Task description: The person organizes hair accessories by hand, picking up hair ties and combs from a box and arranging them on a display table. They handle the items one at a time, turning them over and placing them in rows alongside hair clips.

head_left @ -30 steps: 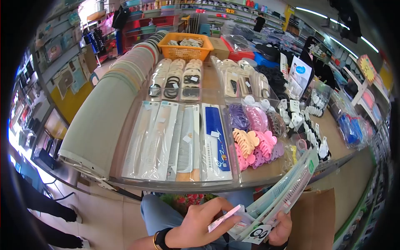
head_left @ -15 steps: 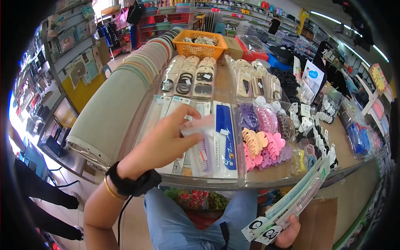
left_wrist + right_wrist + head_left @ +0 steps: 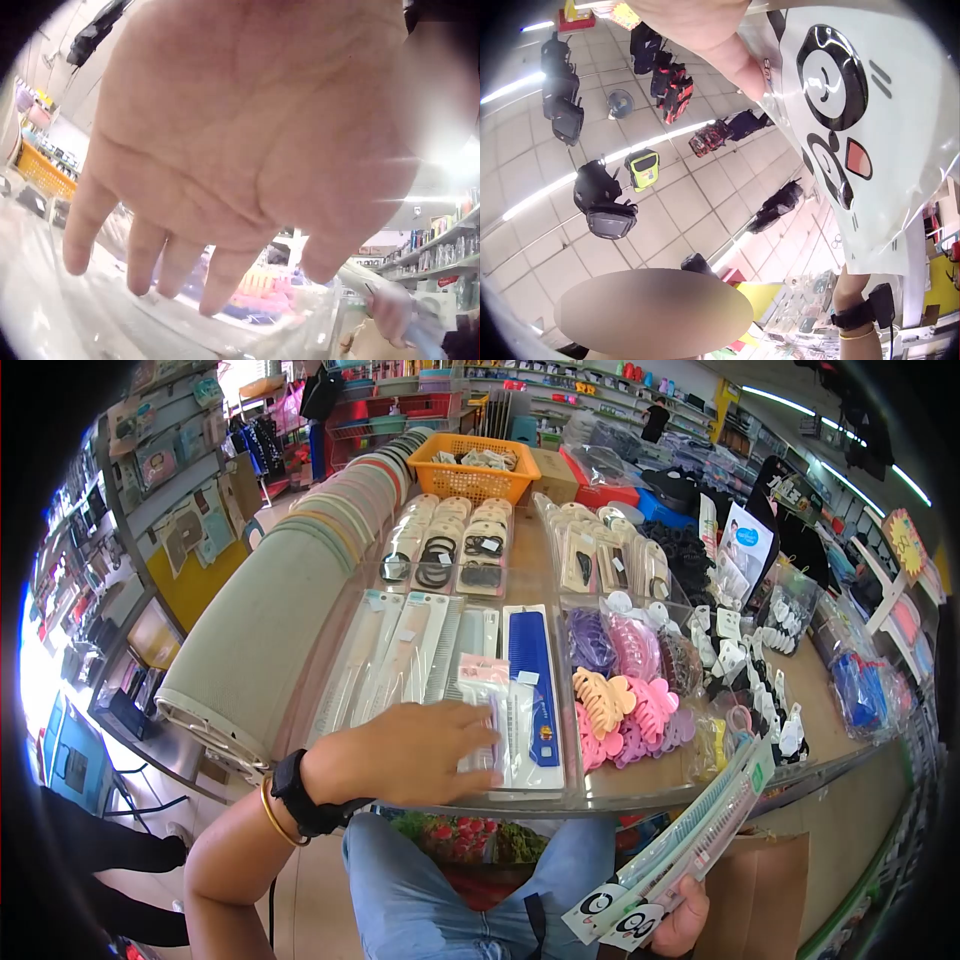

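My left hand (image 3: pixel 410 753) lies palm down over the front of the comb compartment, its fingers spread and touching a small clear packet with a pink top (image 3: pixel 484 672). That packet lies on the packaged combs, left of a blue comb (image 3: pixel 533 685). In the left wrist view the palm (image 3: pixel 255 127) faces the camera with the fingers extended. Low on the right, my right hand (image 3: pixel 683 920) grips several long comb packets (image 3: pixel 690 828) by their lower end, where panda faces are printed. The right wrist view shows its fingers on a panda-face packet (image 3: pixel 885 112).
Hair claws (image 3: pixel 605 700) fill the compartment to the right. Carded hair ties (image 3: pixel 440 550) and an orange basket (image 3: pixel 475 468) are farther back. A rolled grey-green mat (image 3: pixel 260 610) runs along the left. A cardboard box (image 3: pixel 765 890) stands below at the right.
My left hand has carried the pink-topped packet from beside the right hand up to the combs, released it there and drawn back toward the front edge. The right hand keeps its grip on the packets.
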Demonstrator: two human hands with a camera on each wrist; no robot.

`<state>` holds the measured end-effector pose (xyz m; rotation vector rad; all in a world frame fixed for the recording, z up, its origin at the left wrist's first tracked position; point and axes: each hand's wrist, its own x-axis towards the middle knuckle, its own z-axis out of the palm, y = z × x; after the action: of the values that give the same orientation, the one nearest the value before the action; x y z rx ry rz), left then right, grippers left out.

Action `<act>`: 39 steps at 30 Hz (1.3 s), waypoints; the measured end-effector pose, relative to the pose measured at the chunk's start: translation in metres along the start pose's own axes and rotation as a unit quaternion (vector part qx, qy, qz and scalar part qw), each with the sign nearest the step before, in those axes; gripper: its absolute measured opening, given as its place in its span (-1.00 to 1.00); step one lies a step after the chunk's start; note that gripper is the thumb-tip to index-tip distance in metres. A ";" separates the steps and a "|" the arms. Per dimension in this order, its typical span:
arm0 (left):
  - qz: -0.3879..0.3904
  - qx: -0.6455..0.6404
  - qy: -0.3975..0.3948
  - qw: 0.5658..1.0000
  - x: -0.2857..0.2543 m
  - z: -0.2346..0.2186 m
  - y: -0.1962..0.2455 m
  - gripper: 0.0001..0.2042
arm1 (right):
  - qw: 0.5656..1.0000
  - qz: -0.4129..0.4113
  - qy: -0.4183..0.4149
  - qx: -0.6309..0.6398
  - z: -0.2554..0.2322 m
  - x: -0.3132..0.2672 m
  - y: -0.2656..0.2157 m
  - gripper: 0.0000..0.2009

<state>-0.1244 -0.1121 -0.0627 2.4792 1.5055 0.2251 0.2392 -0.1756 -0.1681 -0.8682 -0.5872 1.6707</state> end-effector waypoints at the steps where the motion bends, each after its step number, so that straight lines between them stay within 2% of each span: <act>1: 0.039 -0.049 -0.001 0.998 -0.001 0.002 0.001 -0.50 | 1.000 -0.002 0.001 0.000 0.006 0.001 0.000 -0.54; 4: 0.035 -0.044 -0.009 0.998 -0.004 0.000 0.007 -0.46 | 0.997 -0.020 0.049 0.056 0.015 0.006 0.004 -0.55; 6: 0.036 -0.043 -0.003 0.998 -0.007 -0.001 0.012 -0.46 | 0.989 -0.085 -0.018 0.121 0.004 0.016 0.012 -0.57; 8: 0.037 0.015 0.123 0.992 -0.012 -0.002 0.026 -0.55 | 0.986 -0.084 -0.034 0.141 0.016 0.017 0.007 -0.58; 9: 0.044 0.011 0.119 0.992 -0.015 -0.004 0.034 -0.55 | 0.982 -0.083 -0.049 0.162 0.025 0.016 0.004 -0.58; 11: 0.071 -0.086 0.191 0.975 -0.021 -0.003 0.055 -0.58 | 0.979 -0.094 -0.033 0.178 0.036 0.016 -0.003 -0.61; 12: 0.082 -0.095 0.182 0.975 -0.025 0.002 0.065 -0.58 | 0.971 -0.073 -0.046 0.223 0.034 0.018 -0.004 -0.59; 14: 0.115 -0.211 0.148 0.959 -0.032 0.015 0.084 -0.61 | 0.951 -0.030 -0.095 0.292 0.034 0.020 -0.007 -0.59; 15: 0.120 -0.214 0.143 0.959 -0.031 0.021 0.092 -0.61 | 0.951 -0.034 -0.089 0.293 0.038 0.020 -0.009 -0.59; 17: 0.107 -0.296 0.078 0.946 -0.026 0.031 0.110 -0.62 | 0.947 -0.009 -0.091 0.308 0.046 0.019 -0.008 -0.66; 18: 0.108 -0.297 0.078 0.946 -0.027 0.040 0.116 -0.62 | 0.935 0.000 -0.077 0.345 0.045 0.018 -0.007 -0.65; 20: 0.086 -0.302 0.044 0.948 -0.027 0.062 0.122 -0.66 | 0.939 0.004 -0.079 0.334 0.041 0.019 -0.003 -0.65; 21: 0.086 -0.302 0.046 0.948 -0.028 0.072 0.121 -0.66 | 0.942 0.007 -0.080 0.326 0.040 0.019 -0.002 -0.65; 23: 0.105 -0.384 0.098 0.912 -0.027 0.081 0.122 -0.70 | 0.946 -0.019 -0.085 0.311 0.044 0.016 -0.004 -0.64; 24: 0.100 -0.389 0.107 0.910 -0.028 0.083 0.121 -0.77 | 0.948 -0.023 -0.098 0.301 0.043 0.016 -0.005 -0.61; 26: 0.075 -0.396 0.096 0.910 -0.033 0.079 0.115 -0.80 | 0.949 -0.025 -0.115 0.292 0.045 0.015 -0.009 -0.57; 27: 0.049 -0.405 0.083 0.909 -0.035 0.077 0.112 -0.83 | 0.956 -0.070 -0.112 0.263 0.049 0.013 -0.012 -0.56; 28: 0.072 -0.421 0.127 0.895 -0.033 0.074 0.111 -0.87 | 0.959 -0.113 -0.109 0.235 0.051 0.014 -0.014 -0.55; 29: 0.069 -0.418 0.129 0.897 -0.032 0.069 0.108 -0.87 | 0.957 -0.119 -0.108 0.243 0.038 0.015 -0.013 -0.52; 31: 0.099 -0.404 0.179 0.891 -0.032 0.055 0.100 -0.89 | 0.954 -0.174 -0.112 0.215 0.032 0.017 -0.017 -0.62; 33: 0.087 -0.366 0.201 0.905 -0.034 0.031 0.091 -0.89 | 0.954 -0.178 -0.110 0.216 0.019 0.017 -0.023 -0.58; 36: 0.058 -0.371 0.234 0.897 -0.035 0.004 0.080 -0.92 | 0.953 -0.186 -0.109 0.213 0.002 0.017 -0.030 -0.54; 38: 0.006 -0.358 0.301 0.884 -0.029 -0.009 0.071 -0.87 | 0.952 -0.200 -0.108 0.204 -0.004 0.018 -0.030 -0.55; 39: -0.054 -0.365 0.308 0.877 -0.024 -0.019 0.069 -0.92 | 0.952 -0.199 -0.109 0.207 -0.005 0.018 -0.030 -0.55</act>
<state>-0.0815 -0.1622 -0.0252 1.7608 1.3669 1.3821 0.2591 -0.1507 -0.1528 -0.2414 -0.4940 1.4488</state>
